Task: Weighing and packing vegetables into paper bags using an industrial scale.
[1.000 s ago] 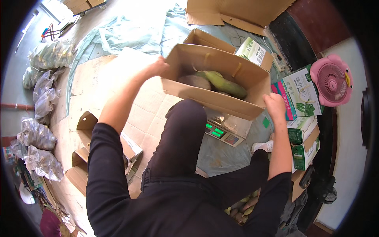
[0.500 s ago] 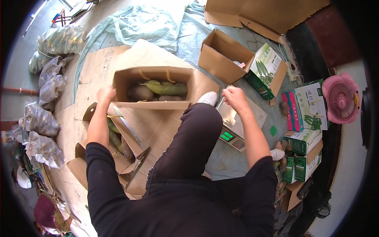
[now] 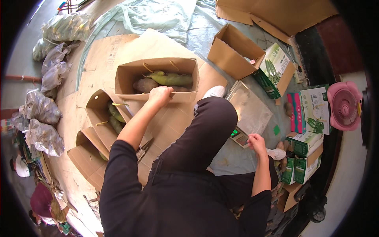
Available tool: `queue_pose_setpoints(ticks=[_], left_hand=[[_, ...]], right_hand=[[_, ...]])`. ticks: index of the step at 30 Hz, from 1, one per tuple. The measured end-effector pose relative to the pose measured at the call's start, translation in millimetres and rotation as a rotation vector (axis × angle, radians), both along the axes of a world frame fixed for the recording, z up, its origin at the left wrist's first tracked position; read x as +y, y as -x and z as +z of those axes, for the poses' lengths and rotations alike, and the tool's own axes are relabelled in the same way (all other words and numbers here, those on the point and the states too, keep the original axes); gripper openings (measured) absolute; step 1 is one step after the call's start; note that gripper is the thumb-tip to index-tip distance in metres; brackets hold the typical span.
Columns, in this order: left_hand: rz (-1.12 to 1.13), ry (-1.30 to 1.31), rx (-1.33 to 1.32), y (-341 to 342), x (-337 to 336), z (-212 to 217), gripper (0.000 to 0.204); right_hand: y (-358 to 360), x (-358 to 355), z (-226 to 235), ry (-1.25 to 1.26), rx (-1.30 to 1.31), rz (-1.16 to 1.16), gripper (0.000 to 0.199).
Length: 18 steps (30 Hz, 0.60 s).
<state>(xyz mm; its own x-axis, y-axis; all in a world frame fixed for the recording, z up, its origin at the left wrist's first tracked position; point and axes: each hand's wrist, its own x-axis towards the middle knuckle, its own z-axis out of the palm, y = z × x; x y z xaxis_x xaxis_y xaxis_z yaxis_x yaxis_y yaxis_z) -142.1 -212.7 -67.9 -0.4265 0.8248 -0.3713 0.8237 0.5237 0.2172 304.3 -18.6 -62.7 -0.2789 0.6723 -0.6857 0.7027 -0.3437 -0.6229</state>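
My left hand [image 3: 160, 94] grips the near rim of an open brown cardboard box [image 3: 130, 75] that sits on flattened cardboard on the floor. Inside it lie long green vegetables [image 3: 171, 79] and brownish ones [image 3: 145, 85]. My right hand [image 3: 256, 142] hangs loosely curled with nothing in it, just right of a digital scale [image 3: 248, 112] with a steel platform and a green display. My bent knee in black trousers [image 3: 211, 118] lies between the two hands.
Two more open boxes [image 3: 103, 114] with green vegetables lie left of my arm. An empty brown box [image 3: 233, 53] and printed green-and-white cartons [image 3: 312, 118] stand to the right, by a pink fan [image 3: 344, 106]. Filled plastic bags [image 3: 41, 108] line the left side.
The box of vegetables went from the scale to the cardboard on the left. My right hand has let go of it and dropped beside the scale; my left hand moved to the near rim.
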Motion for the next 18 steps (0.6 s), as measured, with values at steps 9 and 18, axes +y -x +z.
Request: queue_pose_setpoints(ticks=[9,18], left_hand=[[-0.08,0.091,-0.028,25.1,-36.4,-6.9,0.029],[-0.511,0.317,0.093,41.2,-192.0,-6.4,0.015]], right_hand=[[-20.3,-20.2,1.0,0.075,0.072,-0.178,0.015],[-14.7,-29.4,-7.1,0.144,0.09,-0.2,0.017]])
